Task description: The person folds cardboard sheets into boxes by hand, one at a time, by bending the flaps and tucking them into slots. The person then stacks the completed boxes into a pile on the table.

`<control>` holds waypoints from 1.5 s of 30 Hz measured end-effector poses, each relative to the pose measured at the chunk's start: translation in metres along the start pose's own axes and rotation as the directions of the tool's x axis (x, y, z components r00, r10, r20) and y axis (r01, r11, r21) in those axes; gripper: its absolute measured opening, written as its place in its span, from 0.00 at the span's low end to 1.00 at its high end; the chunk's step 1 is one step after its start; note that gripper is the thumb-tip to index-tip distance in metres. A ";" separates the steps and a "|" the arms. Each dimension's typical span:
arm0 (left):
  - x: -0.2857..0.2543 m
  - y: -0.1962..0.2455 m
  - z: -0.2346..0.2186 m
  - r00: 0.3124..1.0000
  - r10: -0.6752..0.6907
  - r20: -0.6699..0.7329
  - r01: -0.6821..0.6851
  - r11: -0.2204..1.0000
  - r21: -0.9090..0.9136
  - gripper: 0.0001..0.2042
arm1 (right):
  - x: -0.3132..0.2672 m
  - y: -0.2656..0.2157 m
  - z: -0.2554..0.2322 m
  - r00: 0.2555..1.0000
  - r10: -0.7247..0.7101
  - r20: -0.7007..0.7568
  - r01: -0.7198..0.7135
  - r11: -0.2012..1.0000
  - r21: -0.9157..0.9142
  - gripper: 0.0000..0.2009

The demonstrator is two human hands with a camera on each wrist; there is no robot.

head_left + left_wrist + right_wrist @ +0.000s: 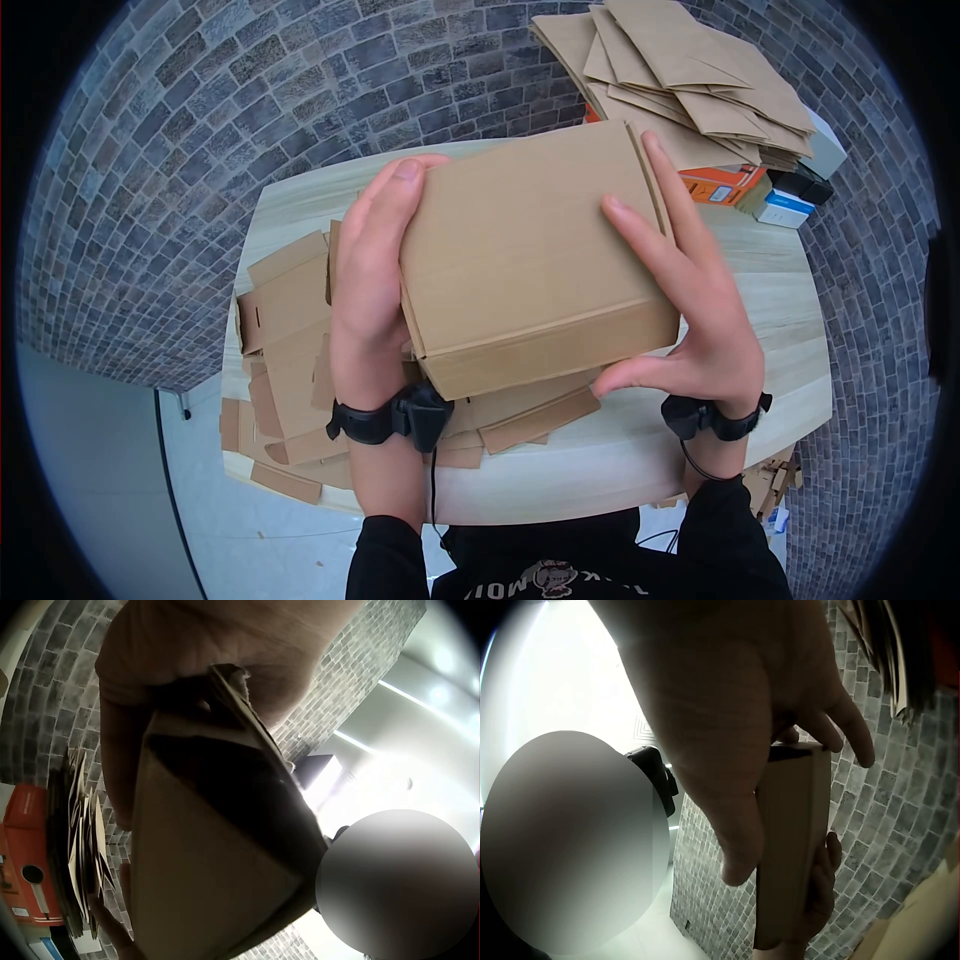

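Cardboard box (530,240) — left hand (372,265) grips one side; right hand (708,310), fingers spread and mostly straight, touches the other.

We note black sleeves (384,560), black top (560,538) with pale lettering (516,587) at lower centre, black wrist straps (366,424), thin black cables (433,490).

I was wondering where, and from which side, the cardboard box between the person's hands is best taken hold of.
Probably by its left and right walls, a palm coming in from each side: the cardboard box is broad-topped with opposite upright sides. I would squeeze gently, as the left wrist view shows a dark gap beside a flap.
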State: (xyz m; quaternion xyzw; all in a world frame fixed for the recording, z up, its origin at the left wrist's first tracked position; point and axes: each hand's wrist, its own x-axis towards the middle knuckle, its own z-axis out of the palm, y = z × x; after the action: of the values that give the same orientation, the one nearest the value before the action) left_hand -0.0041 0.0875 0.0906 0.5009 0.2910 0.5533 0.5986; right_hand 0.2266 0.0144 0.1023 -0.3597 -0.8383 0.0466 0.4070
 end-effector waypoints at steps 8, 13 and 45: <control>0.002 -0.001 -0.009 0.999 -0.037 0.023 0.038 0.998 -0.044 0.17 | 0.000 -0.003 0.004 0.999 0.034 -0.005 -0.034 0.999 -0.025 0.49; 0.002 -0.004 -0.008 0.999 -0.027 0.018 0.029 0.995 -0.095 0.16 | -0.003 0.000 0.003 0.996 0.007 -0.092 -0.015 0.996 -0.085 0.50; 0.004 -0.013 0.001 0.998 -0.051 0.024 0.053 0.995 -0.081 0.13 | -0.003 0.001 0.002 0.977 0.037 -0.209 -0.080 0.976 -0.201 0.28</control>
State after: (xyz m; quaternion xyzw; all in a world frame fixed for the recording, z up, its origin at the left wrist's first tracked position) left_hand 0.0027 0.0923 0.0801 0.4742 0.2746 0.5434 0.6360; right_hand 0.2275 0.0137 0.0983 -0.4279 -0.7813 -0.0663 0.4495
